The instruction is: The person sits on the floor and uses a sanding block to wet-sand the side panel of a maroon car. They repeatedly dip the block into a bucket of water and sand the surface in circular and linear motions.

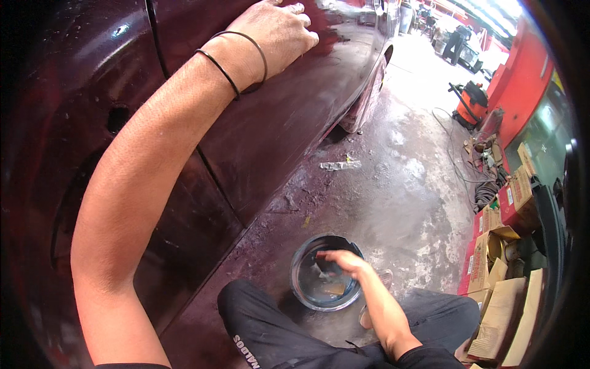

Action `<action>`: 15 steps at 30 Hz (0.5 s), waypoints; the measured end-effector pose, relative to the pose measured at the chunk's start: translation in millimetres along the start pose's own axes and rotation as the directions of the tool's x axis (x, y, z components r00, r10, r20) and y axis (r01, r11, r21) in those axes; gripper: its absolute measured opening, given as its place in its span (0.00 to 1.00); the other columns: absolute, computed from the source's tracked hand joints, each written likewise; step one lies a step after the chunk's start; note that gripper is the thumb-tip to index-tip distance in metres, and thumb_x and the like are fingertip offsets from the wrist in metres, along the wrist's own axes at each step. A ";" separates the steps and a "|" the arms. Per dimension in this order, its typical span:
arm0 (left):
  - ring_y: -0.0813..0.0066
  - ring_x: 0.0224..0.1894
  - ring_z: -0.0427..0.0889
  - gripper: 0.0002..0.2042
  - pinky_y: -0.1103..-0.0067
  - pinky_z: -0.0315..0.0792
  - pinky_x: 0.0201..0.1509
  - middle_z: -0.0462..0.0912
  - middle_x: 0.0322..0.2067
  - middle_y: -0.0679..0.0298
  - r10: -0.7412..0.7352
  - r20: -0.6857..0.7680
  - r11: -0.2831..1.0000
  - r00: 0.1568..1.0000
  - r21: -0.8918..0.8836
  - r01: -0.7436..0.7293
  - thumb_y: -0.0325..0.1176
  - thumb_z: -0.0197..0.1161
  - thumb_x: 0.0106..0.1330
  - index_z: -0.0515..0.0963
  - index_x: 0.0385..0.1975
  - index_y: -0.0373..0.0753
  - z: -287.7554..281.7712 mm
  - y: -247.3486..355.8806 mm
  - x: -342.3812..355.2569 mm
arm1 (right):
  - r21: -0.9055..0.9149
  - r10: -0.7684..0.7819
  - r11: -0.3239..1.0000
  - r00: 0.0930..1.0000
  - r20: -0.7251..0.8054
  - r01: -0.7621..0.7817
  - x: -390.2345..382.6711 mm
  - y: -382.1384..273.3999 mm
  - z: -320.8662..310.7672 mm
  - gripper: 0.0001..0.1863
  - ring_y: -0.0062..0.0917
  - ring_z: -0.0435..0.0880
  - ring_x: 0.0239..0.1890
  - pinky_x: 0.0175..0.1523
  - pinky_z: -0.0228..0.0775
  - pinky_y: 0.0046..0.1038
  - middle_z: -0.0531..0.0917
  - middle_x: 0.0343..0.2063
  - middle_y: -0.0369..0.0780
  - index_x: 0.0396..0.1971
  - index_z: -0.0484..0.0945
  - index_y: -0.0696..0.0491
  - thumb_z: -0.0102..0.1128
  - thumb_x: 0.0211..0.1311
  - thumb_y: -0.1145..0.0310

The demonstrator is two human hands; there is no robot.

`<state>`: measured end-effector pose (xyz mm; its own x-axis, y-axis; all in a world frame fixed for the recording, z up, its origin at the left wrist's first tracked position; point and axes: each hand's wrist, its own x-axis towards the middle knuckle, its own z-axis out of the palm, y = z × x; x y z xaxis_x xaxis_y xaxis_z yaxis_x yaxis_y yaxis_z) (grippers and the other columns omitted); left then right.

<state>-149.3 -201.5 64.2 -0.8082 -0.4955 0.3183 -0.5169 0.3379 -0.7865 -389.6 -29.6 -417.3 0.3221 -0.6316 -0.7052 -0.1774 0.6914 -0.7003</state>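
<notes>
My left hand (286,31) rests high on a dark maroon car panel (264,135) with its fingers bent and apart; two dark bands circle the wrist. The panel has dull, pale-smudged patches toward the right. Below, my right hand (344,261) reaches over a round dark bucket (301,289) on the floor between my knees, its fingers curved near a small dark reddish piece; whether it grips this is too small to tell. Liquid and some small pale pieces show inside the bucket.
The stained concrete floor (399,203) holds a pale strip (338,165). On the right stand cardboard boxes (498,320), coiled hoses (485,192) and an orange-black shop vacuum (474,98) beside a red wall. A car wheel sits ahead; a dark-clothed person (455,43) is in the distance.
</notes>
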 end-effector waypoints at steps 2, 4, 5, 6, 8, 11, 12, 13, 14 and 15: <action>0.71 0.58 0.83 0.09 0.63 0.66 0.75 0.86 0.43 0.68 -0.072 -0.113 0.989 0.991 -0.139 0.056 0.28 0.64 0.70 0.84 0.48 0.44 -3.4 1.7 10.8 | 0.337 -0.207 0.916 0.975 -0.075 0.220 -41.6 -55.3 -31.3 0.24 0.29 0.80 0.63 0.57 0.80 0.38 0.80 0.67 0.38 0.69 0.77 0.52 0.51 0.78 0.65; 0.71 0.58 0.84 0.10 0.63 0.66 0.74 0.87 0.45 0.68 -0.092 -0.246 0.982 0.965 -0.185 0.047 0.27 0.64 0.70 0.84 0.49 0.45 1.7 -0.7 14.9 | 0.288 -0.464 0.790 0.835 -0.295 0.541 -56.3 -128.2 -39.2 0.28 0.30 0.70 0.74 0.79 0.59 0.36 0.73 0.74 0.40 0.75 0.69 0.53 0.50 0.82 0.57; 0.71 0.58 0.84 0.11 0.63 0.66 0.74 0.87 0.46 0.67 -0.093 -0.295 0.981 0.951 -0.189 0.038 0.27 0.64 0.70 0.85 0.49 0.45 2.0 -5.9 13.5 | 0.213 -0.626 0.671 0.696 -0.351 0.711 -52.2 -169.5 -34.1 0.29 0.30 0.66 0.77 0.82 0.53 0.33 0.71 0.75 0.41 0.77 0.65 0.55 0.46 0.85 0.56; 0.70 0.63 0.82 0.14 0.64 0.63 0.78 0.87 0.51 0.65 -0.084 -0.250 0.991 0.965 -0.122 0.054 0.25 0.62 0.69 0.85 0.52 0.46 -0.6 -10.3 8.5 | -0.019 -0.771 0.537 0.481 -0.418 0.844 -52.5 -215.4 -15.7 0.29 0.30 0.65 0.78 0.82 0.51 0.31 0.69 0.76 0.43 0.77 0.63 0.57 0.43 0.86 0.57; 0.65 0.67 0.77 0.11 0.57 0.58 0.81 0.85 0.51 0.60 -0.034 -0.156 0.999 0.987 -0.028 0.030 0.31 0.60 0.68 0.85 0.47 0.43 -12.7 -15.9 4.3 | -0.206 -0.894 0.248 0.142 -0.426 0.947 -70.5 -283.5 47.6 0.29 0.33 0.63 0.79 0.82 0.50 0.34 0.67 0.77 0.44 0.77 0.63 0.58 0.43 0.86 0.59; 0.63 0.71 0.74 0.14 0.56 0.56 0.82 0.84 0.54 0.56 -0.049 -0.164 0.998 0.985 -0.045 0.043 0.32 0.58 0.67 0.84 0.49 0.39 -14.8 -19.9 0.6 | -0.486 -0.926 -0.084 -0.249 -0.284 0.870 -75.0 -332.3 135.4 0.31 0.43 0.54 0.82 0.83 0.41 0.46 0.60 0.79 0.51 0.79 0.58 0.58 0.50 0.81 0.67; 0.62 0.71 0.74 0.15 0.56 0.56 0.82 0.83 0.56 0.56 -0.070 -0.244 0.996 0.967 -0.077 0.053 0.31 0.58 0.67 0.84 0.50 0.38 -10.8 -17.3 0.4 | -0.569 -0.939 -0.113 -0.275 -0.207 0.814 -75.4 -331.9 158.4 0.35 0.47 0.49 0.84 0.83 0.35 0.53 0.57 0.80 0.53 0.79 0.57 0.58 0.55 0.77 0.70; 0.61 0.71 0.74 0.16 0.56 0.56 0.82 0.83 0.58 0.56 -0.085 -0.309 0.993 0.947 -0.103 0.055 0.31 0.58 0.67 0.84 0.52 0.38 -2.2 -16.2 -0.7 | -0.614 -0.961 -0.114 -0.243 -0.131 0.781 -66.8 -318.9 180.2 0.37 0.50 0.41 0.85 0.81 0.25 0.63 0.53 0.82 0.51 0.80 0.57 0.55 0.56 0.75 0.66; 0.69 0.70 0.76 0.19 0.63 0.57 0.83 0.84 0.60 0.63 -0.124 -0.377 0.992 0.918 -0.040 0.118 0.25 0.60 0.69 0.83 0.59 0.46 18.9 -15.0 2.3 | -0.679 -0.959 -0.186 -0.281 -0.031 0.710 -53.0 -309.0 181.1 0.38 0.51 0.38 0.85 0.81 0.22 0.64 0.52 0.82 0.50 0.81 0.56 0.54 0.55 0.75 0.63; 0.69 0.72 0.74 0.20 0.63 0.55 0.84 0.83 0.62 0.63 -0.116 -0.334 0.993 0.935 -0.014 0.119 0.25 0.59 0.70 0.83 0.60 0.47 18.7 -8.6 8.6 | -0.747 -0.951 -0.253 -0.299 0.076 0.615 -37.4 -301.5 170.7 0.39 0.51 0.36 0.85 0.80 0.20 0.66 0.50 0.83 0.50 0.81 0.55 0.53 0.54 0.75 0.60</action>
<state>-146.5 -223.7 63.9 -0.7900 -0.2355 0.5660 -0.6130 0.2875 -0.7359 -189.4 -154.5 -160.8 0.1432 -0.4421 0.8855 -0.4514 -0.8254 -0.3391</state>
